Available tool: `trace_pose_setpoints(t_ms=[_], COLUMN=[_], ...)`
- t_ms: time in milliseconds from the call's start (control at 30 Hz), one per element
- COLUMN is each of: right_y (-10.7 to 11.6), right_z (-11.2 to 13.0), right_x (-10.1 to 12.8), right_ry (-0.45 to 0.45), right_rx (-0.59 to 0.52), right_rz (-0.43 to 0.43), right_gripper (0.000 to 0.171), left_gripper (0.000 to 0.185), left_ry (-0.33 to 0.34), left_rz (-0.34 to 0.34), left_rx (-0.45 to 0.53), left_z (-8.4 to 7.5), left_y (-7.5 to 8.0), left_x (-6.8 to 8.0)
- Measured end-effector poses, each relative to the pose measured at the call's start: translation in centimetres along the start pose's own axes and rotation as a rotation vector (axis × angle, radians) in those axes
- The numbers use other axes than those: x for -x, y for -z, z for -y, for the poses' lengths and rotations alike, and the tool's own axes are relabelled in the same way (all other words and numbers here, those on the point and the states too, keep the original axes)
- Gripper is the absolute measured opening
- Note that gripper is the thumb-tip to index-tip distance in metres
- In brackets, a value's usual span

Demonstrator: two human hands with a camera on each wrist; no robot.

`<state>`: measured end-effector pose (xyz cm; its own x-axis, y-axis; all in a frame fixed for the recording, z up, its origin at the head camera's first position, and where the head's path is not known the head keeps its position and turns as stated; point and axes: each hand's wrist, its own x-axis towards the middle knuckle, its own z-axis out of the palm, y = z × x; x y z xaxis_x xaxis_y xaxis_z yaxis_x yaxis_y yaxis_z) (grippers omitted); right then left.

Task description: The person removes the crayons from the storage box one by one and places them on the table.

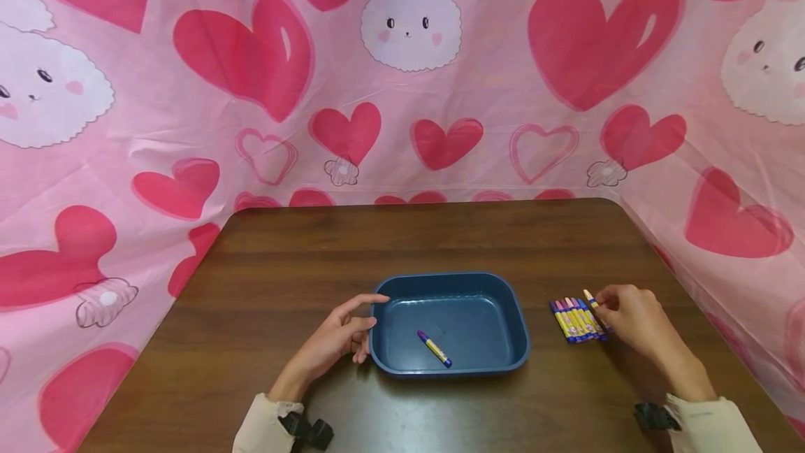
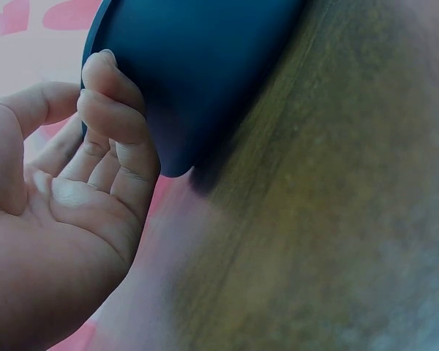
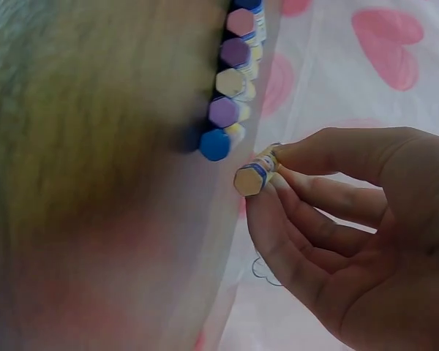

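Observation:
A dark blue rectangular tray [image 1: 449,373] sits on the wooden table. Inside it lies one purple-tipped crayon [image 1: 434,348] in a yellow and blue wrapper. At the tray's left side, my left hand [image 1: 336,338] holds the rim; curled fingers meet the tray wall [image 2: 197,66] in the left wrist view. My right hand [image 1: 638,317] pinches a pale beige crayon [image 3: 250,180] between thumb and fingers, its flat end showing in the right wrist view. Just left of that hand, a row of several crayons [image 1: 575,320] lies side by side, some partly hidden by it.
The brown wooden table [image 1: 302,257] runs back to a pink cloth [image 1: 503,75] printed with hearts and rabbits, which also hangs along both sides. Dark straps [image 1: 307,430] circle the wrists over pale sleeves.

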<state>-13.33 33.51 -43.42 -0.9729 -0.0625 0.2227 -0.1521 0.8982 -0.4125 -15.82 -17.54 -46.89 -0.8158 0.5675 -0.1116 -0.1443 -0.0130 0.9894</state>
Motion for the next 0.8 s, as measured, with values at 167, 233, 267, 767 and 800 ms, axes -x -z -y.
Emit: trace_pose_setpoints(t_ms=[167, 233, 267, 767, 800], right_y=[-0.4, -0.5, -0.5, -1.1, -1.1], right_z=[-0.3, -0.3, -0.3, 0.8, 0.9], right_x=[0.0, 0.0, 0.0, 0.2, 0.2], right_ry=[-0.034, -0.047, -0.052, -0.074, -0.071], right_rx=[0.013, 0.021, 0.024, 0.04, 0.041], right_rz=[0.067, 0.081, 0.083, 0.113, 0.113], right_gripper=[0.008, 0.009, 0.008, 0.009, 0.008], left_gripper=[0.051, 0.051, 0.051, 0.048, 0.048], left_ry=[0.001, 0.001, 0.001, -0.006, -0.005], left_rz=[-0.004, -0.002, -0.002, 0.001, 0.0], left_rx=[0.001, 0.0, 0.001, -0.004, -0.004], left_z=[0.0, 0.0, 0.0, 0.0, 0.0], left_y=[-0.1, -0.1, -0.1, 0.1, 0.0], left_x=[0.0, 0.0, 0.0, 0.0, 0.0])
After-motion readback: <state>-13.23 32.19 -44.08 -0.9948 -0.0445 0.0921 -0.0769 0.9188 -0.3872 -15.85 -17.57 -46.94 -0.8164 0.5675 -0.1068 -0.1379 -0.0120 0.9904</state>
